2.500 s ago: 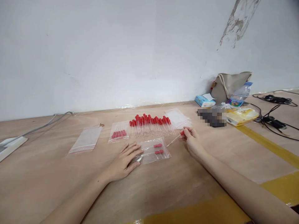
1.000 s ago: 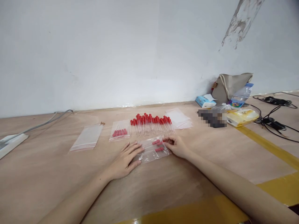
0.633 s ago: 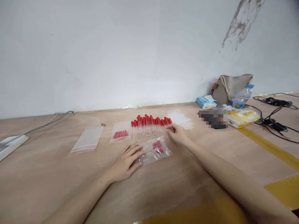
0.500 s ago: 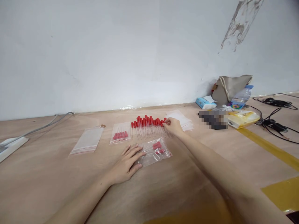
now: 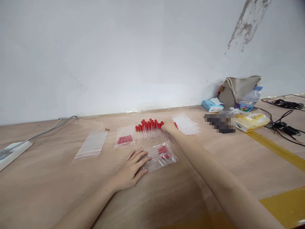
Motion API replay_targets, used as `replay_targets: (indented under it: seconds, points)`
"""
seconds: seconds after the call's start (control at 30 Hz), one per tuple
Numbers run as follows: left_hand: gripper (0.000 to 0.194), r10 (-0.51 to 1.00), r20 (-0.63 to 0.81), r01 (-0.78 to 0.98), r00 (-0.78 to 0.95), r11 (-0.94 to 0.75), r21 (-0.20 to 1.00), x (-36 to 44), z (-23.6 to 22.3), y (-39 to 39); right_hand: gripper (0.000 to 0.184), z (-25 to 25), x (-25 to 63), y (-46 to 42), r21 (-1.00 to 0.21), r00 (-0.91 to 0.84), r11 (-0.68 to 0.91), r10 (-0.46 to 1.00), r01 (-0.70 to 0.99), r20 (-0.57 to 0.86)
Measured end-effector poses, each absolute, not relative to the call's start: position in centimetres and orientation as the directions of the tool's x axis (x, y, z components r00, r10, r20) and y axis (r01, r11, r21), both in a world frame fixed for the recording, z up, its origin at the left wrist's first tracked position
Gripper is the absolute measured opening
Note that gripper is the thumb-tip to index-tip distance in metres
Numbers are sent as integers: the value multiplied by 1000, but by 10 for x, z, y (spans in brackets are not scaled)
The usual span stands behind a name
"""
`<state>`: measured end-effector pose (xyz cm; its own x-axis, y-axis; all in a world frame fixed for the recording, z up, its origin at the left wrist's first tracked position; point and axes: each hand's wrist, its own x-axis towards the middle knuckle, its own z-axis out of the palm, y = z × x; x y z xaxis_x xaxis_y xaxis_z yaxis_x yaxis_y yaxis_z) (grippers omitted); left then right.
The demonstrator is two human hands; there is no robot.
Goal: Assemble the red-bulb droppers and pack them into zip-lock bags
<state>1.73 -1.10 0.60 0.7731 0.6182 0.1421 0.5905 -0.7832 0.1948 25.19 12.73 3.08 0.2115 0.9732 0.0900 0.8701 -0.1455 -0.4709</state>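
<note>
Several droppers (image 5: 149, 125) with red rubber bulbs and thin clear stems lie in a row, bulbs toward the wall. Over the right end of this row is my right hand (image 5: 169, 126), its back toward me; its fingers are hidden, and whether they grip a dropper does not show. My left hand (image 5: 132, 168) lies flat, fingers spread, their tips on the left edge of a clear zip bag (image 5: 154, 162). Inside that bag are a few red-bulbed droppers. Left of the row, another zip bag (image 5: 125, 132) holds several droppers with their bulbs toward me.
A stack of zip bags (image 5: 92, 143) lies at left, and more bags (image 5: 184, 123) fan out right of the droppers. A power strip (image 5: 16, 154) sits far left. At right are a tissue pack (image 5: 212, 105), grey bag (image 5: 238, 90), plastic bottle (image 5: 251, 98), yellow-white packet (image 5: 252, 122) and black cables (image 5: 284, 127).
My right hand has turned and shifted left and away from me over the row, its fingers now out of sight. The left hand keeps its place on the bag. The view has shifted slightly.
</note>
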Motion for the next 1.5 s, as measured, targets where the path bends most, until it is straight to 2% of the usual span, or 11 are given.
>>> replay_targets:
  seconds: [0.1, 0.27, 0.33, 0.4, 0.5, 0.6, 0.73, 0.93, 1.27, 1.43, 1.5]
  points:
    - [41, 615, 143, 589, 776, -786, 188, 17, 6, -11, 14, 41, 254, 123, -538, 232, -148, 968, 830, 91]
    - [41, 614, 132, 590, 778, -787, 178, 16, 5, -11, 47, 44, 288, 84, -672, 231, -36, 951, 740, 204]
    - [41, 610, 129, 588, 781, -790, 175, 16, 5, -10, 52, 32, 305, 61, -872, 247, 102, 937, 480, 245]
    - [41, 607, 133, 584, 784, -793, 174, 16, 5, -10, 51, 16, 317, 38, -961, 289, 153, 932, 229, 218]
    - [41, 604, 147, 580, 783, -795, 177, 16, 5, -8, 49, -7, 323, 15, -986, 330, 164, 931, -6, 153]
    - [41, 604, 157, 579, 781, -796, 180, 15, 5, -8, 48, -18, 318, 5, -973, 358, 207, 920, -104, 158]
    - [41, 606, 152, 582, 781, -794, 174, 15, 6, -8, 49, -19, 307, 2, -955, 319, 243, 930, -170, 180]
    - [42, 602, 133, 583, 787, -797, 156, 14, 3, -7, 47, -17, 302, -9, -962, 242, 205, 957, -180, 159]
    - [42, 606, 115, 589, 787, -794, 152, 14, 4, -6, 52, -18, 309, -11, -954, 267, 177, 958, -244, 109]
    - [42, 607, 102, 589, 788, -791, 165, 15, 5, -6, 43, -22, 309, -11, -975, 144, 62, 989, -213, 31]
    - [42, 605, 110, 585, 789, -793, 168, 15, 5, -6, 38, -22, 310, -13, -990, 99, 42, 995, -133, 29]
